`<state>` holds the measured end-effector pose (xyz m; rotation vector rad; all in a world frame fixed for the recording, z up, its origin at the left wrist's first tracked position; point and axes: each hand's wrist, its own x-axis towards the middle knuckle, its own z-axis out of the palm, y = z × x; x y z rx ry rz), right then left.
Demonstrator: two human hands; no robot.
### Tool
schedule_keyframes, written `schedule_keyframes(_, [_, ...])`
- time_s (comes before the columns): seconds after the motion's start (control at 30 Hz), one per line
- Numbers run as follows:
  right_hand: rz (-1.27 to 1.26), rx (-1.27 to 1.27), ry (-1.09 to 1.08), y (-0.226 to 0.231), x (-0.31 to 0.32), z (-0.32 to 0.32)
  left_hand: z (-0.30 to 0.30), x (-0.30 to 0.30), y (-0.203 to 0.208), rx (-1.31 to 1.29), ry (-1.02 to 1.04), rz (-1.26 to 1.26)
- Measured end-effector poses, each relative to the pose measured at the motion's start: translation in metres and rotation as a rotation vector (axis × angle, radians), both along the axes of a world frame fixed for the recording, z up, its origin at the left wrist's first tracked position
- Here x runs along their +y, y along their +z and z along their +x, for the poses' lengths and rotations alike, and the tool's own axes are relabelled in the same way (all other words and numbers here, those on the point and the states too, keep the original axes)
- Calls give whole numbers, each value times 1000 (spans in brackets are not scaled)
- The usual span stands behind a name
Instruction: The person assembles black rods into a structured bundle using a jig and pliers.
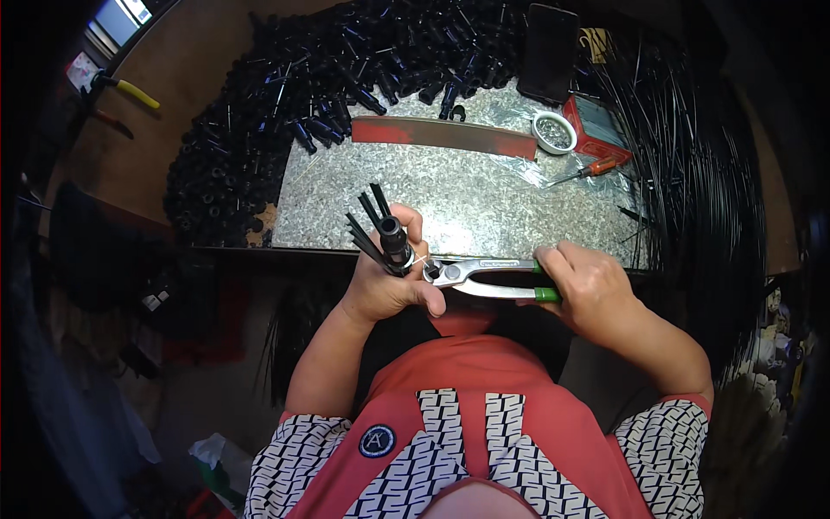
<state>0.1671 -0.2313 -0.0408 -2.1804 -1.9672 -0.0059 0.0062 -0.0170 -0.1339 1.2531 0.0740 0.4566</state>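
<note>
My left hand (376, 290) is closed around a black tubular part (394, 242), held upright at the table's near edge. Several stiff black strips (364, 235) stick out beside the tube, and a pale band or wire (418, 259) shows low on it. In my right hand (596, 290) are metal pincers (453, 273) with green-tipped handles, lying level. Their jaws sit right against the tube's wire side, close to my left fingers. The handles are spread apart. Whether the jaws grip the wire is too small to tell.
Behind lies a big heap of black tubular parts (285, 86). A red-and-brown strip (441, 137), a white bowl of small metal bits (554, 132), a red box (598, 128), a screwdriver (595, 167) and a phone (549, 54) rest on the speckled slab (337, 203). Long black strands (705, 173) hang at right.
</note>
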Motion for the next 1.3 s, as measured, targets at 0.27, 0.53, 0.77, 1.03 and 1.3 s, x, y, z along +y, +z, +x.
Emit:
schedule_keyframes(0.27, [10, -183, 18, 6, -4, 5, 6, -11, 6, 59, -12, 113])
schedule_keyframes(0.53, [-100, 42, 1, -18, -3, 2, 7, -4, -14, -39, 61, 279])
schedule_keyframes(0.77, [-90, 592, -126, -15, -4, 1, -4, -4, 6, -114, 64, -47])
schedule_keyframes(1.03, [472, -73, -66, 8, 1, 16, -9, 0, 18, -181, 24, -104])
schedule_keyframes(1.3, [574, -641, -58, 10, 8, 5, -10, -9, 19, -62, 32, -268])
